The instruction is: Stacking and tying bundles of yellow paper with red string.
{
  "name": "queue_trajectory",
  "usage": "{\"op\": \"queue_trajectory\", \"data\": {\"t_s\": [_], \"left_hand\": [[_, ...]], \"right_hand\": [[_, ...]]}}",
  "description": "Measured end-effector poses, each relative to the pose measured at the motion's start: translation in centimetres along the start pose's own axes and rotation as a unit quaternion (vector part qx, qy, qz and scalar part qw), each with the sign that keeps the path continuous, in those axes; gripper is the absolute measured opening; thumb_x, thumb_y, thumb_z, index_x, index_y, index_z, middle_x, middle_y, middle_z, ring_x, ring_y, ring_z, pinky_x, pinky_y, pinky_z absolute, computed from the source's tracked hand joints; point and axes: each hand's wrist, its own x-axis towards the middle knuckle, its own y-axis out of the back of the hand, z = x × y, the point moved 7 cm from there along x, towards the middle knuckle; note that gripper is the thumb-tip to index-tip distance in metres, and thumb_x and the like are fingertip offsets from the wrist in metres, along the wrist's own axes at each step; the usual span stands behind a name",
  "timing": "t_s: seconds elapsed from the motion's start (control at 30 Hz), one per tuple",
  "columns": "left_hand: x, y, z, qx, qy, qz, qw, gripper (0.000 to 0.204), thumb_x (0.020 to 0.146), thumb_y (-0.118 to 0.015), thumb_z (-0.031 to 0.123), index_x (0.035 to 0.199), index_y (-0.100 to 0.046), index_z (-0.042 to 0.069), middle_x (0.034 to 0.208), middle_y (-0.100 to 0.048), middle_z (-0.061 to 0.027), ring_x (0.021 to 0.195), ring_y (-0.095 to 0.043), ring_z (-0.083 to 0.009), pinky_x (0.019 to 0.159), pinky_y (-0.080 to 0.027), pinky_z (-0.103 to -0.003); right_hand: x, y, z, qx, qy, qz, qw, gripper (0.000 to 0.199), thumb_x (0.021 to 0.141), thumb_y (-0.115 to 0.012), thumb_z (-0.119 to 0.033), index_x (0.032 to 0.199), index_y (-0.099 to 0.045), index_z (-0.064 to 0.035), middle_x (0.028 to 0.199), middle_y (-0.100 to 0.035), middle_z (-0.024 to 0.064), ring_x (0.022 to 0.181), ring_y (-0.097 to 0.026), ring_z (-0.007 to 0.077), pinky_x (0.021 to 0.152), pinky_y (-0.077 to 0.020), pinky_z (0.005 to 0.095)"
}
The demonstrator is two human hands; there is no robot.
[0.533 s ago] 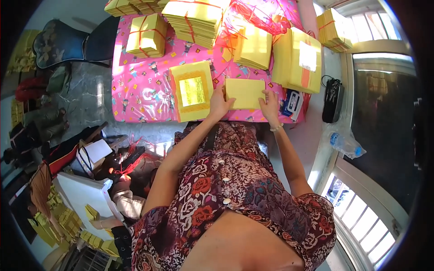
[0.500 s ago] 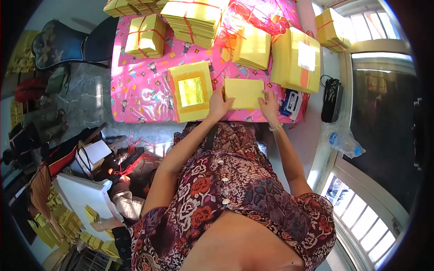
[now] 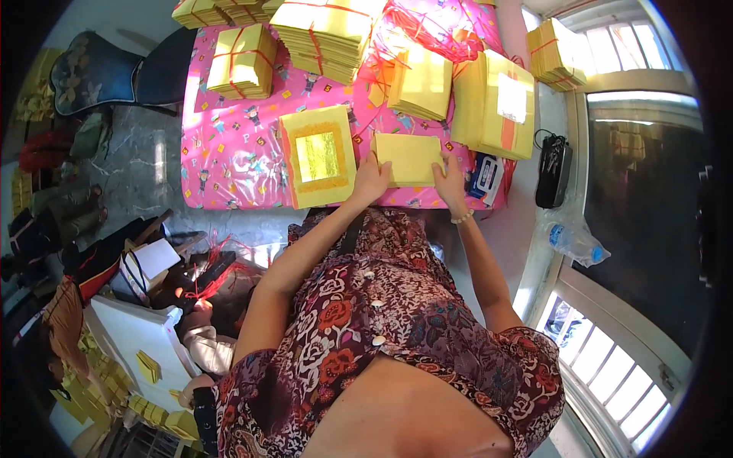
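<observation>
Held a yellow paper stack [image 3: 410, 159] just inside the front edge of the pink-covered counter [image 3: 237, 164], with left hand [image 3: 372, 179] at its left end and right hand [image 3: 449, 182] at its right. Had the grip clamped on that stack from both ends, left thumb over the upper face. Could not tell its contact with the cover below. Left only a thin strip of pink before the front edge, and another on the far side, short of a plain yellow pile [image 3: 420, 85]. Found tight room on the right, with a blue-and-white packet [image 3: 486, 180] just beside right hand. Found more on the left, past a gold-square yellow paper [image 3: 316, 156], with pink cover showing broadly out to the side edge.

Compared with half a second before, kept the same hold, with the whole scene shifted slightly leftward in view. Saw a co-worker's hand [image 3: 197, 388] drawn back from a small yellow bundle [image 3: 149, 367], formerly in its fingers, now lying on a white board [image 3: 114, 328].

Counted one stack in hand, one gold-square paper, one packet. Beyond, counted one corded bundle [image 3: 242, 67], one tall pile [image 3: 328, 38], one plain pile, one large yellow stack [image 3: 489, 114], and at least two far-corner bundles [image 3: 200, 11]. Could not count the tangled red cords [image 3: 439, 30]. At far right, counted one sill bundle [image 3: 551, 57], one black case [image 3: 553, 172], one clear bottle [image 3: 576, 243].
</observation>
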Motion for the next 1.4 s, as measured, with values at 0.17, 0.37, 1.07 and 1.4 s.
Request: {"op": "queue_trajectory", "data": {"t_s": [0.17,0.37,1.07,1.4], "left_hand": [[-2.9,4.6,1.6,-0.095,-0.081,0.083,0.989,0.041,0.087,-0.056,0.017,0.122,-0.044,-0.003,0.102,-0.054,-0.0246,0.089,-0.058,-0.0368,0.076,-0.049,-0.043],[-6.1,11.7,-3.2,-0.074,-0.041,0.077,0.993,0.022,0.086,-0.056,0.008,0.107,-0.059,0.005,0.088,-0.059,-0.0103,0.081,-0.061,-0.0196,0.066,-0.051,-0.029],[-8.7,15.1,-7.7,0.094,-0.132,-0.033,0.986,0.036,0.068,-0.073,0.000,0.100,-0.058,0.006,0.093,-0.055,-0.0087,0.080,-0.058,-0.0230,0.068,-0.050,-0.032],[-5.9,15.7,-10.6,-0.023,-0.059,-0.106,0.992,0.012,0.071,-0.075,0.008,0.079,-0.066,0.004,0.075,-0.067,-0.0049,0.070,-0.063,-0.0140,0.065,-0.050,-0.029]], "right_hand": [[1.2,3.5,-9.8,-0.078,0.141,0.092,0.983,0.024,0.084,-0.058,-0.009,0.106,-0.054,0.0001,0.099,-0.056,0.0177,0.095,-0.054,0.0319,0.085,-0.0432,0.0402],[-0.4,-5.3,-17.7,-0.028,0.185,-0.245,0.951,0.017,0.080,-0.061,-0.010,0.097,-0.058,-0.0056,0.095,-0.059,0.0106,0.084,-0.060,0.0294,0.075,-0.0481,0.0398],[-4.1,-17.9,-17.2,-0.077,0.396,-0.452,0.796,0.014,0.078,-0.062,-0.019,0.077,-0.056,-0.0071,0.075,-0.056,0.0098,0.072,-0.060,0.0290,0.065,-0.0484,0.0387],[-4.1,-17.7,-18.3,-0.132,0.384,-0.477,0.780,0.036,0.072,-0.071,-0.032,0.092,-0.057,-0.0055,0.088,-0.056,0.0114,0.085,-0.059,0.0293,0.071,-0.0498,0.0381]]}}
